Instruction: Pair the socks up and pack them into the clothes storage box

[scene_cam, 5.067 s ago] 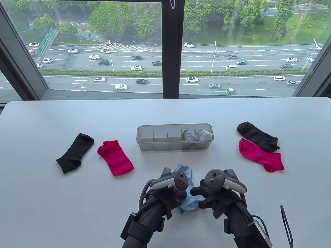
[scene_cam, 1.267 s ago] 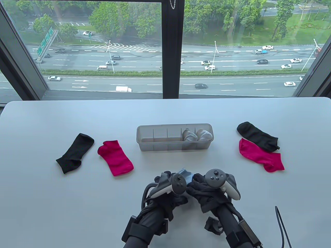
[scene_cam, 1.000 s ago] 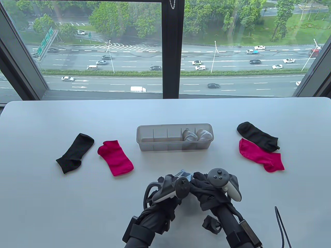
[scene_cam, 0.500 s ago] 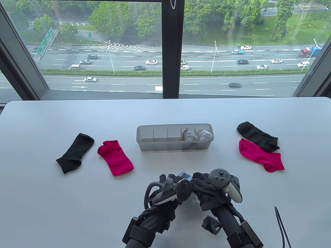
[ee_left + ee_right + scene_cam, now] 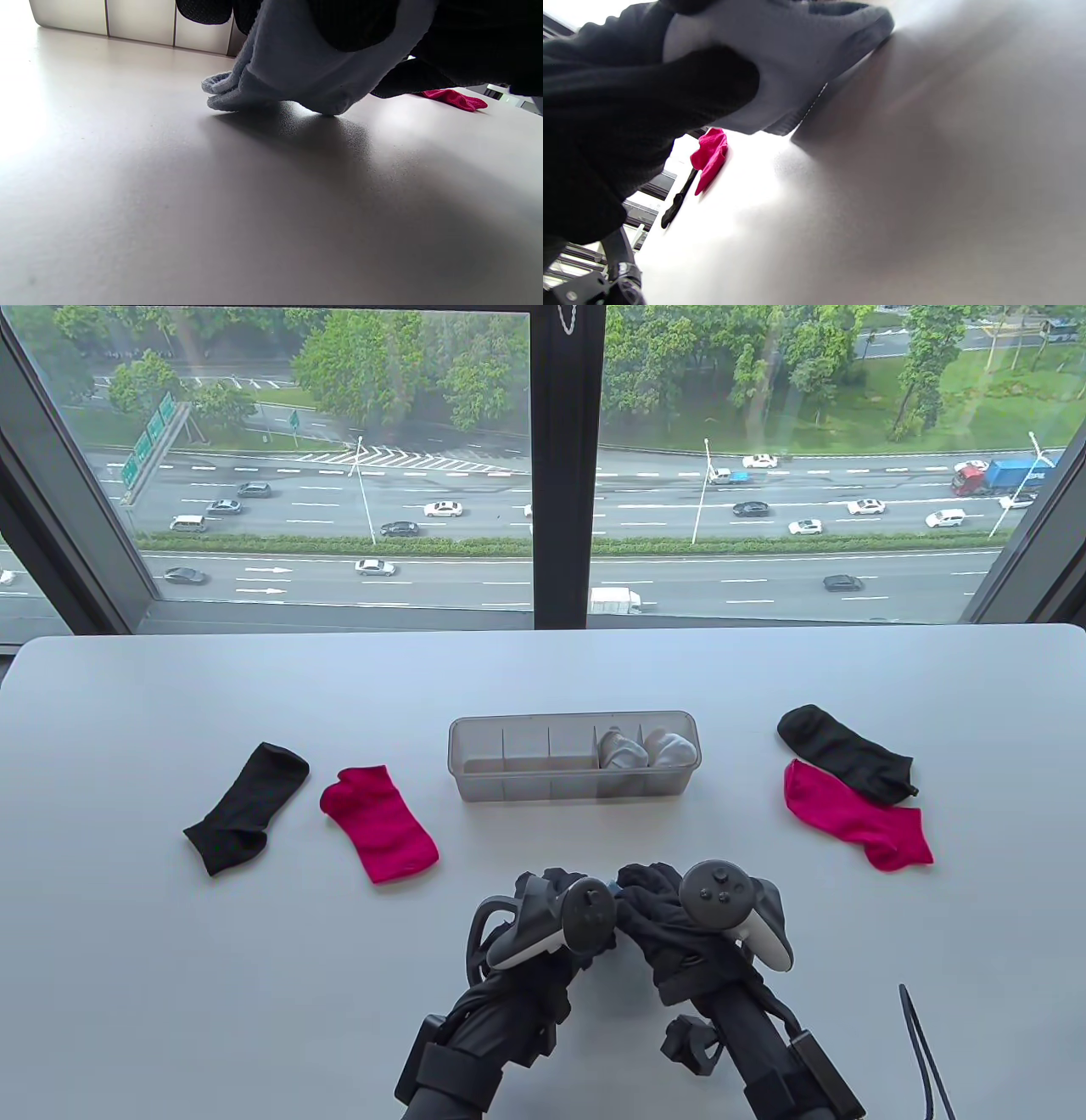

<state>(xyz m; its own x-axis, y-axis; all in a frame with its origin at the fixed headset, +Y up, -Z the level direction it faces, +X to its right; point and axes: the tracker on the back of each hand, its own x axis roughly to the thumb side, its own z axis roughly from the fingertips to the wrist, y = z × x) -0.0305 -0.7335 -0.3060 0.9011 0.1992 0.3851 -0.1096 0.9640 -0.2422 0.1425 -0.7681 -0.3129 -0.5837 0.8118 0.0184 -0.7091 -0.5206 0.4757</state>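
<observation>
Table view: white desk [image 5: 254, 984], clear storage box [image 5: 573, 780] at centre with white socks [image 5: 645, 749] in its right compartments. Black sock [image 5: 246, 808] and pink sock [image 5: 379, 823] left, another pair right. Left hand [image 5: 543, 912] and right hand [image 5: 670, 916] fingers clamped on blue sock bundle [image 5: 297, 72], touching desk.

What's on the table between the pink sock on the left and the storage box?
Nothing. In the table view, only bare table lies between the left pink sock and the storage box; the black sock lies on that pink sock's other side.
</observation>
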